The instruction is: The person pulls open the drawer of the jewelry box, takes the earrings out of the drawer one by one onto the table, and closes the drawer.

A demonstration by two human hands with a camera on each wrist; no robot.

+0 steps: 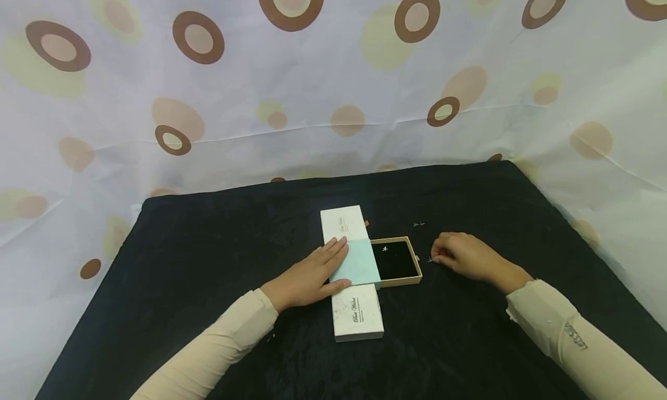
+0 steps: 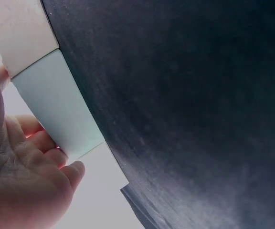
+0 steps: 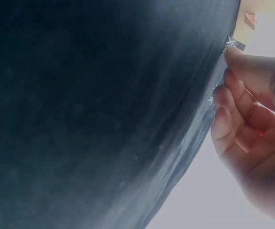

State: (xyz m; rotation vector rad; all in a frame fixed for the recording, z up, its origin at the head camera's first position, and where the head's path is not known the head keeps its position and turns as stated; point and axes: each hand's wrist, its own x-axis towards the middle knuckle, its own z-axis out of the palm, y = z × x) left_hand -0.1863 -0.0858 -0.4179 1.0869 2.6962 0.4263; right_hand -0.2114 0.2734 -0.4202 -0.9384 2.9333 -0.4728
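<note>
Box one (image 1: pixel 358 312), white, nearest; next teal box (image 1: pixel 361 265), left hand (image 1: pixel 310 275) laid over it, fingers straight, holding nothing, likely steadying it while tray (image 1: pixel 401 281) sticks out right. Right hand (image 1: pixel 469 258): fingers curled, thumb and fingertip pinching small star (image 3: pixel 230 42) beside tray, probably because it's tiny. Tray star (image 1: pixel 385 249) inside; two more stars (image 1: pixel 416 224) farther, on black cloth (image 1: pixel 234 243): four total. Back white box (image 1: pixel 341 221) makes three boxes.

Your sleeves (image 1: pixel 219 345) are cream, the box cover (image 1: pixel 361 264) pale aqua, its drawer (image 1: pixel 401 282) tan and black-lined, the lettered boxes (image 1: pixel 365 325) white, the tablecloth (image 1: pixel 234 232) black, the backdrop (image 1: pixel 312 70) brown-ovalled white.
</note>
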